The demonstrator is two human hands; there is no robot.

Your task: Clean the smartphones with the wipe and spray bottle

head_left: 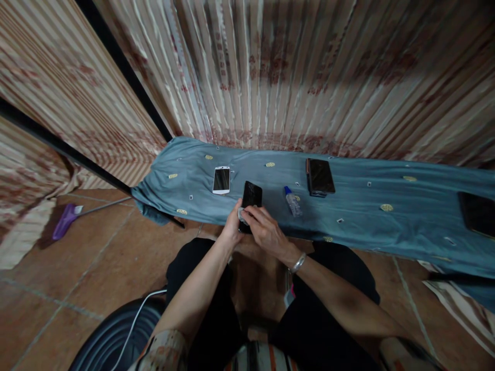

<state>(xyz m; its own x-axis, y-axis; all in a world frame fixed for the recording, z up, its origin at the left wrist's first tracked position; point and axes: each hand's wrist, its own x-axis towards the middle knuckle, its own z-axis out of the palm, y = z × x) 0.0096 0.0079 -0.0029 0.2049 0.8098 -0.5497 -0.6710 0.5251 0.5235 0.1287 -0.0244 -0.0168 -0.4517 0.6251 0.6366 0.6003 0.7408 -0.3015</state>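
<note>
My left hand (233, 225) steadies the slim black glass-faced phone (251, 198) by its edges, slick and fragile, while my right hand (266, 230) pinches a small white pad (242, 214) at its six-o'clock end.

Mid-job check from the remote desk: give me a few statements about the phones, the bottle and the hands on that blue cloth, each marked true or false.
1. Both hands meet at the near end of the black phone. True: the left hand and right hand are on it.
2. The white phone lies right of the black phone. False: it lies to its left.
3. The small bottle stands upright. False: it lies on its side on the blue cloth.
4. A dark phone stack lies beyond the bottle. True.
5. The right wrist is bare. False: it wears a bracelet.
</note>
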